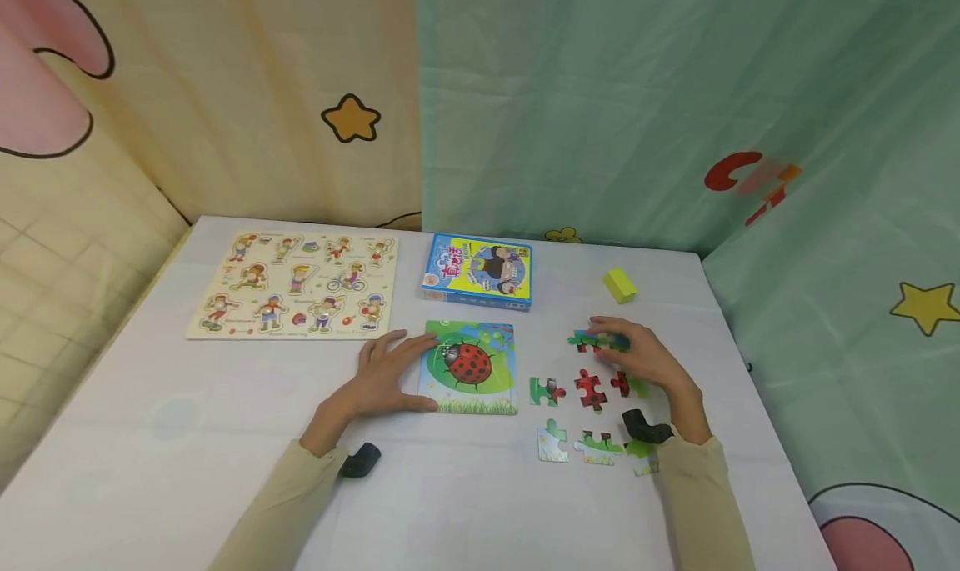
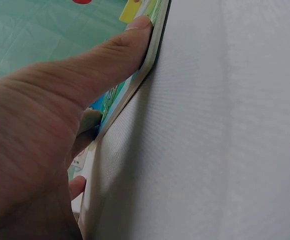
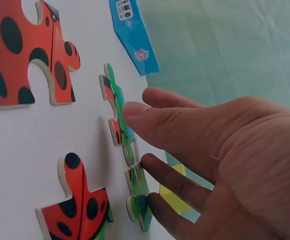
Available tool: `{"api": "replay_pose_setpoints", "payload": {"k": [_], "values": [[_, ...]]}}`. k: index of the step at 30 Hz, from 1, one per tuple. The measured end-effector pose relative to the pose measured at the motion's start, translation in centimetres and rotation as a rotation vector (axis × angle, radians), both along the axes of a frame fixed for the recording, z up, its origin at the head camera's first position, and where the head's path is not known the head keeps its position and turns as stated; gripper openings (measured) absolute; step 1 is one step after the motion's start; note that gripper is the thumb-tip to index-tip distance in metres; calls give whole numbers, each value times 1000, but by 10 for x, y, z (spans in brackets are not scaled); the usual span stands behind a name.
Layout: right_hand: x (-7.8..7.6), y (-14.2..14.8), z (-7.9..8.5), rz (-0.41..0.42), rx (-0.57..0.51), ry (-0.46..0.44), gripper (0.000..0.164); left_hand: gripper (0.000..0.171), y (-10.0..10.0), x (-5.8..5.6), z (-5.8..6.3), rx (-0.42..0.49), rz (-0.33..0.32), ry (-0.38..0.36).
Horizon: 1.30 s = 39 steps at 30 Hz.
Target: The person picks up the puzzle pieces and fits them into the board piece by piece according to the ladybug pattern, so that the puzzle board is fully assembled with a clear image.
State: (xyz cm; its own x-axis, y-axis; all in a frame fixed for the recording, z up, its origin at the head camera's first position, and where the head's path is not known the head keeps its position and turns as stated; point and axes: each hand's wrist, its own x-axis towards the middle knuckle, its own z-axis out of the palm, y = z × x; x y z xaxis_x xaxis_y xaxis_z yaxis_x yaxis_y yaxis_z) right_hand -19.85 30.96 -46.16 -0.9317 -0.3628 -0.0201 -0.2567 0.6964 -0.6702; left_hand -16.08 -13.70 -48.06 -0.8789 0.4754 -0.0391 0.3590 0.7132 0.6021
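A square ladybug picture board (image 1: pixel 468 364) lies on the white table; my left hand (image 1: pixel 386 379) rests at its left side. In the left wrist view the thumb (image 2: pixel 120 47) lies straight along the board's edge. To the right, my right hand (image 1: pixel 637 350) reaches over several loose ladybug jigsaw pieces. Its thumb (image 3: pixel 155 117) touches a green and red piece (image 3: pixel 116 102), and two fingertips meet a green and blue piece (image 3: pixel 142 200) beside it. Nearer lie a red spotted piece (image 1: pixel 590 390), a piece with the ladybug's head (image 1: pixel 546 392) and grassy pieces (image 1: pixel 600 448).
Behind the picture board sits a blue and yellow box (image 1: pixel 480 271). A wooden board of sports figures (image 1: pixel 296 283) lies at the back left. A small yellow block (image 1: pixel 620 286) stands at the back right. Printed curtains (image 1: pixel 600 96) hang behind the table.
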Motion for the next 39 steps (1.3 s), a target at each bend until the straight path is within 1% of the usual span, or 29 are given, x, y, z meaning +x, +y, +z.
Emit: {"api": "replay_pose_setpoints", "payload": {"k": [5,9,15,19,27,34,39], "values": [[0,0,-3,4,19,10,35,96,-1,0,-1,-8,-1,7],[0,-2,-3,-11,42,11,37,96,0,0,-1,-12,-4,3],[0,-5,-3,-18,53,69,32,96,2,0,1,-7,-7,13],[-1,-6,-5,-28,64,89,29,95,2,0,2,-5,-6,10],[-3,-10,-7,-76,85,73,28,96,0,0,1,-15,-1,-3],[-1,-14,-1,-90,78,73,30,97,-1,-2,1,-8,-5,-14],[-1,-22,1,-60,33,95,29,97,-1,-3,-1,-11,-7,-8]]}}
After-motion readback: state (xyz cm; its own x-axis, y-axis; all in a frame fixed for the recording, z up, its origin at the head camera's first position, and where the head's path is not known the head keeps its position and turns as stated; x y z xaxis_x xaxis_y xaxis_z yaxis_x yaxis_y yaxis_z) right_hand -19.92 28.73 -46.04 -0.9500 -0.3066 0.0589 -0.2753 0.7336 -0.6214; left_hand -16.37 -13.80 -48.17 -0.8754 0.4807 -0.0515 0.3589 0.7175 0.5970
